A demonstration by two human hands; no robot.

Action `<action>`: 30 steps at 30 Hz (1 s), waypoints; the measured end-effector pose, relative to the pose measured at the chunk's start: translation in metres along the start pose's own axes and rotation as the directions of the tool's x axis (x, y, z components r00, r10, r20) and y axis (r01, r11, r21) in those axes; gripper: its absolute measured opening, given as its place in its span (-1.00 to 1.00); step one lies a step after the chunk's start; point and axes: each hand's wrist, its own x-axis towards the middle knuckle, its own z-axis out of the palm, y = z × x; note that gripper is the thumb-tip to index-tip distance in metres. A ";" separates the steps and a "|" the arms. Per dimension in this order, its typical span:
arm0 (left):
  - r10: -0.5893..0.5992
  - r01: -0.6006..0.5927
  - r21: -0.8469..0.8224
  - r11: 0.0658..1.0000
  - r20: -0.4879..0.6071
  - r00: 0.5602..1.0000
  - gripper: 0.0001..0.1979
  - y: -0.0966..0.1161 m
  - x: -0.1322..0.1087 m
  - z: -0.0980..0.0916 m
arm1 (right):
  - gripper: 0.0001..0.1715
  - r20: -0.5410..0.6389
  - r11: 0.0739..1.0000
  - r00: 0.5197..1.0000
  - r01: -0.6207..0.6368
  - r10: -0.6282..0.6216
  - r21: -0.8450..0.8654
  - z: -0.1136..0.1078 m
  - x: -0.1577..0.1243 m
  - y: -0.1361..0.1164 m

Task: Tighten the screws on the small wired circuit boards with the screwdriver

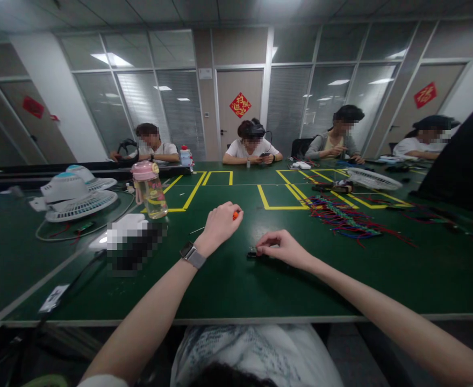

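Observation:
My left hand [221,224], with a watch [192,254] on the wrist, is closed around the orange handle [235,215] of a tool. A thin metal shaft [196,230] shows to the left of that hand, low over the green table [236,301]. To the right, my right hand [280,248] pinches a small dark part [252,252] between thumb and forefinger, at the table surface. The details of this part are too small to tell.
A pink-lidded bottle [150,191] and white fans [77,196] stand at the left. Bundled red and blue wires [343,215] lie at the right, beyond my right hand. Several people sit across the table.

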 end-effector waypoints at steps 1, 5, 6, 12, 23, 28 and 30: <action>0.007 -0.007 0.001 1.000 0.006 1.000 -0.71 0.000 -0.001 0.001 | -0.75 0.035 1.000 0.999 -0.010 0.010 -0.001 -0.006 -0.008 -0.001; 0.033 -0.033 -0.015 0.999 0.042 0.999 -0.70 0.002 -0.003 0.005 | -0.70 0.048 0.995 0.995 -0.088 0.091 -0.049 -0.045 -0.055 0.006; 0.042 -0.041 -0.020 0.999 0.049 0.998 -0.69 0.003 -0.003 0.006 | -0.69 0.013 0.992 0.993 -0.113 0.114 -0.061 -0.057 -0.069 0.009; 0.060 -0.060 -0.007 0.998 0.064 0.996 -0.69 0.008 -0.004 0.012 | -0.56 -0.165 0.932 0.939 -0.326 0.301 -0.156 -0.145 -0.127 0.043; 0.070 -0.069 -0.010 0.998 0.074 0.995 -0.70 0.004 -0.003 0.017 | -0.68 -0.446 0.838 0.793 -0.524 0.415 -0.151 -0.225 -0.172 0.073; 0.059 -0.059 -0.001 0.998 0.095 0.994 -0.69 0.009 -0.004 0.015 | -0.80 -0.501 0.792 0.795 -0.530 0.342 -0.301 -0.225 -0.175 0.073; 0.058 -0.057 -0.011 0.998 0.103 0.993 -0.69 0.009 -0.004 0.015 | -0.85 -0.483 0.779 0.813 -0.520 0.325 -0.351 -0.221 -0.172 0.072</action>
